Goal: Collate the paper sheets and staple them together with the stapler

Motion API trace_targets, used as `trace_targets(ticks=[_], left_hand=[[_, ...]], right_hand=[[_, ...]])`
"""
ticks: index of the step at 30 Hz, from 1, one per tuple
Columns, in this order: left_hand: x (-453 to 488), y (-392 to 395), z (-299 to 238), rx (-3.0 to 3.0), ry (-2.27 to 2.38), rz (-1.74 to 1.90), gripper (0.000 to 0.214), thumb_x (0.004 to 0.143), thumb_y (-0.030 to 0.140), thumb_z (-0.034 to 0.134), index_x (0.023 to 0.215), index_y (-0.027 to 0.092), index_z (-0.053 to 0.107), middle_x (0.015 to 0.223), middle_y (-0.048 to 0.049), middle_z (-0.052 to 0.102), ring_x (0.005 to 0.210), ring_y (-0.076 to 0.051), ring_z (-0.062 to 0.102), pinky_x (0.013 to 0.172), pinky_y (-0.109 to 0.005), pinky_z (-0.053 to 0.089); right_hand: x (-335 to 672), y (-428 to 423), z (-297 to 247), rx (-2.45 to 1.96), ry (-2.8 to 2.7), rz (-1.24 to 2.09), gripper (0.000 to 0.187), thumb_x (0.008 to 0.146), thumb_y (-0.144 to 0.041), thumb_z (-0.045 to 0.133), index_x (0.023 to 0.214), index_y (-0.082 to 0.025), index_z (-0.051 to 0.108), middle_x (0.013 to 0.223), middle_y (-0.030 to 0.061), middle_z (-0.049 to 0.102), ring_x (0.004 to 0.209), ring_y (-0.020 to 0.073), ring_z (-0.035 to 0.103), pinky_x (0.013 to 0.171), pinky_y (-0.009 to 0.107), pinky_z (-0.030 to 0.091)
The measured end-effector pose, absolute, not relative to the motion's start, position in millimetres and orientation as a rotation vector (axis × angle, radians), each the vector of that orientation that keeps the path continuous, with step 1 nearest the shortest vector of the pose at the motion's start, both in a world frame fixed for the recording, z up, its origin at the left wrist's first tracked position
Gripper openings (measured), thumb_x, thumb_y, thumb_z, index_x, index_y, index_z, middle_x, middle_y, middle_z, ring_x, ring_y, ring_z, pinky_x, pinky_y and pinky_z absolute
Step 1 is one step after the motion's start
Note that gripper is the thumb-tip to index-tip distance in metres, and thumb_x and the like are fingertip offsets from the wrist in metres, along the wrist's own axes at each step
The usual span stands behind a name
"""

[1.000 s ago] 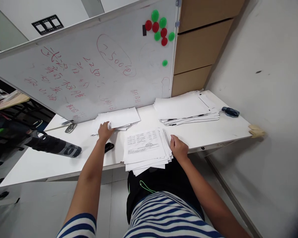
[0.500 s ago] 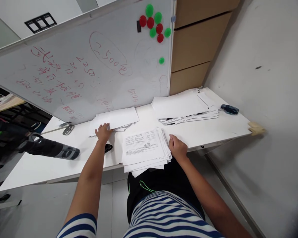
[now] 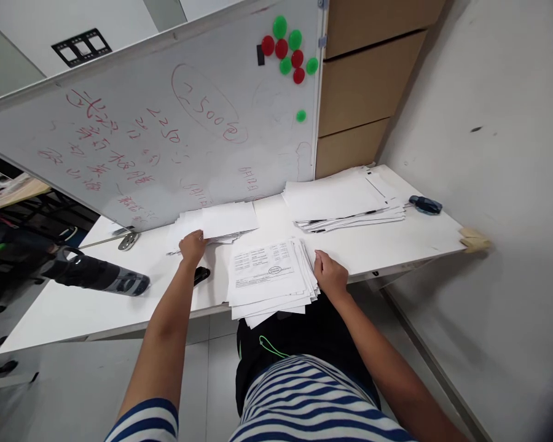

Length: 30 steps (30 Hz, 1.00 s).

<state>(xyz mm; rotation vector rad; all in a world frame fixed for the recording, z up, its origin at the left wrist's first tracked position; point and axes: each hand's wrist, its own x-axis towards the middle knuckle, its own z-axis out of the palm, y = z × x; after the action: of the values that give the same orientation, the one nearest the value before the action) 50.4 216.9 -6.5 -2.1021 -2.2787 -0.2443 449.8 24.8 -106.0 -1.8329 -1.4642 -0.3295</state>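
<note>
In the head view, your left hand (image 3: 192,247) touched the left stack (image 3: 233,219) by the whiteboard (image 3: 133,123); your right hand (image 3: 332,274) curled beside the printed stack (image 3: 267,276). Whether either gripped paper, I couldn't tell. The printed stack overhung the table (image 3: 364,252), so a nudge could have spilled it. You had three stacks, including the far-right stack (image 3: 336,199), five green magnets (image 3: 279,27), four red magnets (image 3: 281,48).

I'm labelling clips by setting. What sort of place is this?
Likely an office or similar workroom: a whiteboard with red handwriting stands along a white desk, which has a stack of printed papers at its front.
</note>
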Motion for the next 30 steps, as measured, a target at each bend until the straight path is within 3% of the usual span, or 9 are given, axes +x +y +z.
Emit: trace_targets(ticks=[4, 9, 12, 15, 20, 24, 27, 30], left_hand=[[51, 207, -3, -2.168, -2.256, -0.428, 0.032, 0.090, 0.024, 0.049, 0.116, 0.022, 0.069, 0.142, -0.0072, 0.057, 0.127, -0.026, 0.054, 0.101, -0.035, 0.042], [57, 187, 6, -2.109, -2.365, -0.654, 0.032, 0.091, 0.032, 0.050, 0.113, 0.020, 0.071, 0.143, -0.0099, 0.055, 0.127, -0.031, 0.053, 0.103, -0.041, 0.042], [61, 179, 10, -2.104, -2.508, -0.855, 0.035, 0.087, 0.040, 0.058, 0.114, 0.021, 0.070, 0.131, -0.0117, 0.063, 0.120, -0.032, 0.058, 0.102, -0.044, 0.044], [65, 177, 12, -2.017, -2.679, -1.241, 0.043, 0.081, 0.047, 0.066, 0.115, 0.021, 0.067, 0.118, -0.0114, 0.067, 0.111, -0.029, 0.062, 0.096, -0.043, 0.049], [75, 179, 14, -1.686, -2.996, -1.938, 0.046, 0.078, 0.048, 0.070, 0.115, 0.022, 0.058, 0.127, -0.0112, 0.057, 0.105, -0.023, 0.065, 0.081, -0.036, 0.056], [86, 176, 13, -1.668, -3.130, -1.822, 0.052, 0.077, 0.053, 0.072, 0.116, 0.024, 0.055, 0.134, -0.0128, 0.053, 0.118, -0.028, 0.058, 0.086, -0.040, 0.054], [95, 174, 10, -1.556, -3.207, -1.602, 0.068, 0.073, 0.056, 0.074, 0.129, 0.027, 0.048, 0.140, -0.0151, 0.049, 0.128, -0.032, 0.049, 0.092, -0.044, 0.050], [103, 174, 8, -1.397, -3.325, -1.606, 0.086, 0.072, 0.055, 0.075, 0.143, 0.029, 0.033, 0.145, -0.0164, 0.043, 0.131, -0.033, 0.046, 0.091, -0.043, 0.051]], right_hand=[[450, 25, -106, -1.826, -1.459, -0.306, 0.034, 0.098, -0.026, 0.042, 0.103, -0.017, 0.075, 0.073, 0.0044, 0.077, 0.060, 0.0158, 0.067, 0.054, 0.026, 0.035], [450, 25, -107, -1.831, -1.457, -0.283, 0.035, 0.098, -0.027, 0.042, 0.103, -0.017, 0.075, 0.070, 0.0054, 0.075, 0.060, 0.0166, 0.067, 0.054, 0.026, 0.035], [450, 24, -106, -1.843, -1.458, -0.263, 0.036, 0.098, -0.028, 0.042, 0.104, -0.017, 0.075, 0.072, 0.0063, 0.076, 0.062, 0.0169, 0.067, 0.055, 0.026, 0.035], [450, 24, -105, -1.844, -1.461, -0.253, 0.036, 0.098, -0.028, 0.042, 0.104, -0.017, 0.075, 0.076, 0.0065, 0.076, 0.063, 0.0171, 0.067, 0.055, 0.026, 0.035], [449, 24, -105, -1.851, -1.450, -0.246, 0.036, 0.098, -0.029, 0.042, 0.104, -0.017, 0.075, 0.076, 0.0066, 0.077, 0.063, 0.0176, 0.067, 0.056, 0.026, 0.035], [450, 24, -107, -1.842, -1.445, -0.243, 0.037, 0.098, -0.029, 0.040, 0.104, -0.016, 0.075, 0.076, 0.0071, 0.077, 0.065, 0.0179, 0.068, 0.056, 0.026, 0.035], [450, 24, -107, -1.835, -1.451, -0.251, 0.037, 0.099, -0.029, 0.040, 0.105, -0.017, 0.074, 0.078, 0.0070, 0.077, 0.066, 0.0176, 0.068, 0.056, 0.026, 0.036], [450, 24, -107, -1.835, -1.461, -0.267, 0.035, 0.098, -0.028, 0.041, 0.105, -0.017, 0.074, 0.076, 0.0058, 0.077, 0.064, 0.0170, 0.068, 0.056, 0.026, 0.035]])
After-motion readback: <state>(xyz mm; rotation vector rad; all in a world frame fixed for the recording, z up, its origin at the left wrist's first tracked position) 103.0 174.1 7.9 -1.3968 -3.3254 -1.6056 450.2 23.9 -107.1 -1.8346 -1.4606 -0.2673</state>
